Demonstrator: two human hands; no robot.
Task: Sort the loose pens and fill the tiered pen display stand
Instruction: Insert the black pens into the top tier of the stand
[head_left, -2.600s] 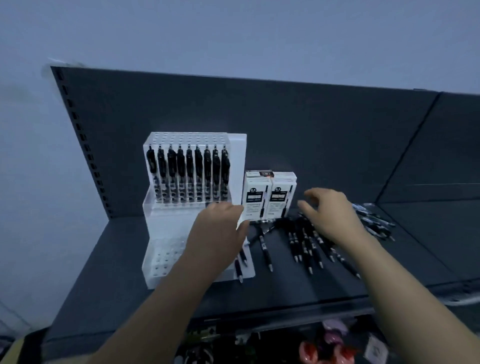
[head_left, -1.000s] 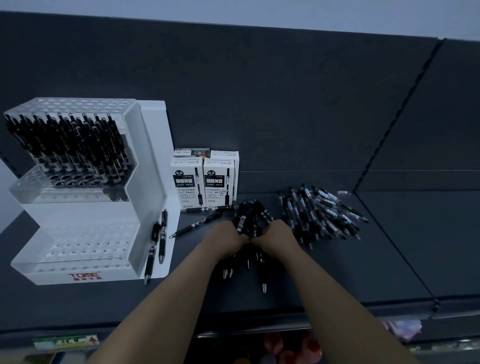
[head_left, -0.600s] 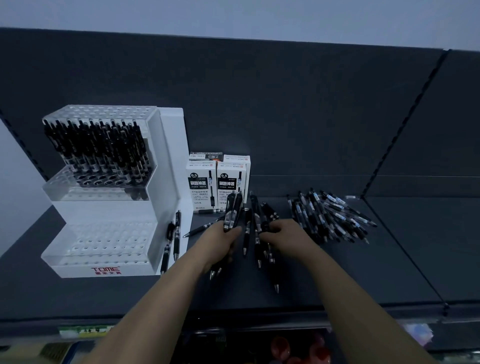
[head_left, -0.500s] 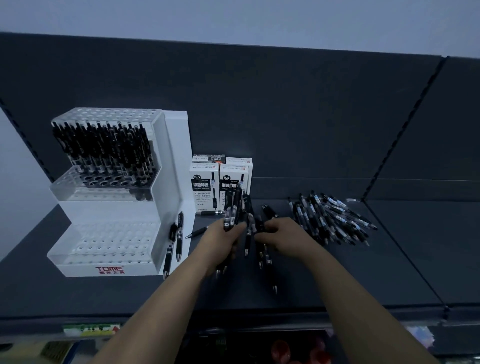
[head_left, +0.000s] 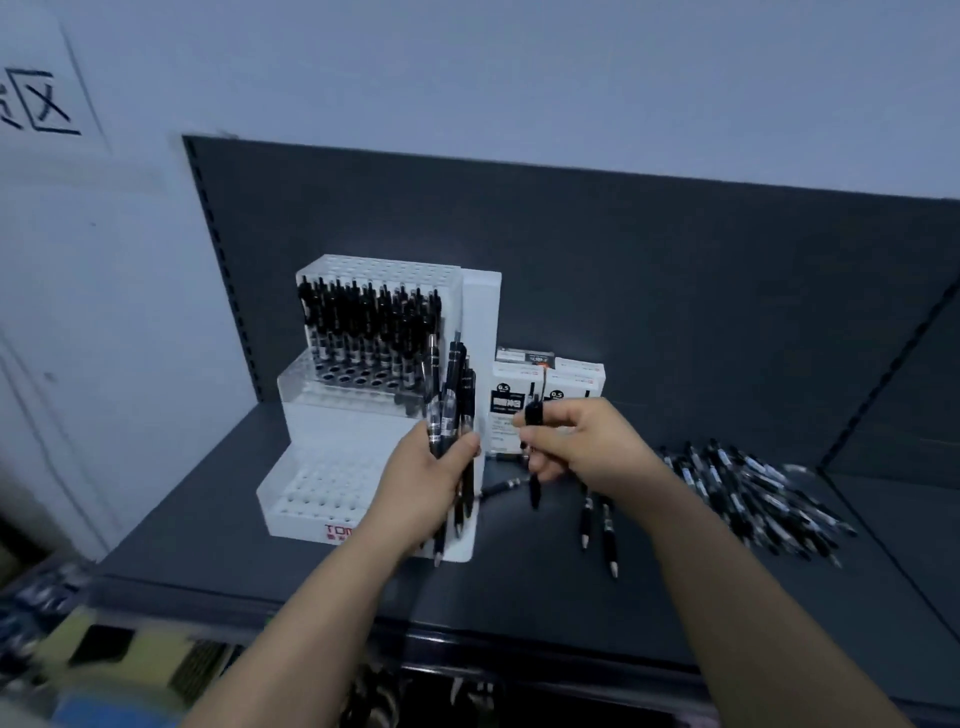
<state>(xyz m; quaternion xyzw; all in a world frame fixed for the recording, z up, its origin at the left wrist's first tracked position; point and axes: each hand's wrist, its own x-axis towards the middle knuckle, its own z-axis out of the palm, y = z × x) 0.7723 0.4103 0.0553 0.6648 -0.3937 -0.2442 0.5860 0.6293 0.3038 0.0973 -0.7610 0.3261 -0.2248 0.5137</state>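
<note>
Partly hidden, stand (head_left: 332, 483) reads red "TOM"; boxes (head_left: 508, 382) "0.5".

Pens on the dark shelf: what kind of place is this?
Most likely a stationery shop. The dark shelf has a back panel with a slotted edge like store racking. A branded white display stand holds rows of pens, and pen boxes stand beside it.

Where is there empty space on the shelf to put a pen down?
Bare shelf lies left of the display stand, and behind the pen pile, right of the boxes. It is crowded between the stand and the pile: loose pens, the left hand and the right hand.
</note>
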